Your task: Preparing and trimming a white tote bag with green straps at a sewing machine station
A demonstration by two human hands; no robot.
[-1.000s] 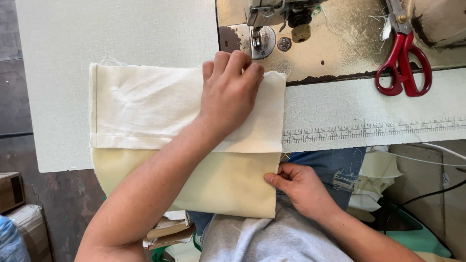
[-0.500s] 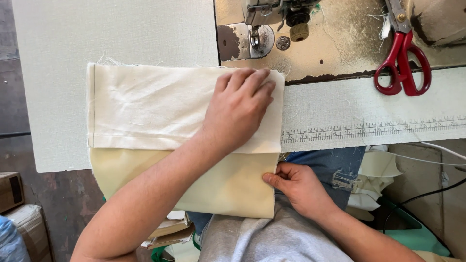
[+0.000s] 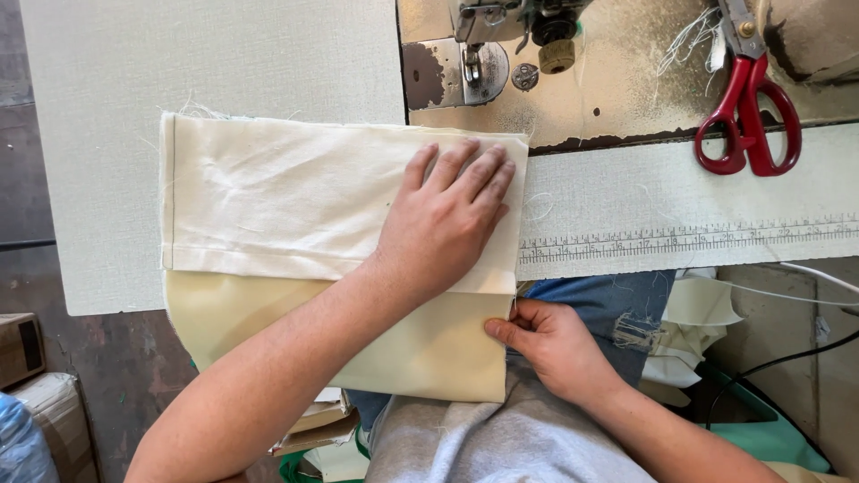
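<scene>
A folded piece of cream fabric (image 3: pixel 277 192) lies on the pale sewing table (image 3: pixel 179 63), its lower part hanging over the front edge. My left hand (image 3: pixel 447 219) presses flat on the fabric's right end, fingers spread and pointing toward the sewing machine's presser foot (image 3: pixel 470 54). My right hand (image 3: pixel 546 344) sits below the table edge and pinches the right edge of the hanging fabric between thumb and fingers.
Red-handled scissors (image 3: pixel 747 112) lie on the worn machine bed at the upper right. A printed ruler strip (image 3: pixel 689 240) runs along the table front. Cardboard boxes (image 3: pixel 22 358) stand on the floor at the left. Cables and fabric scraps hang at the lower right.
My left hand slid down and to the right on the fabric, away from the presser foot. The fabric shifted slightly with it. My right hand kept its pinch.
</scene>
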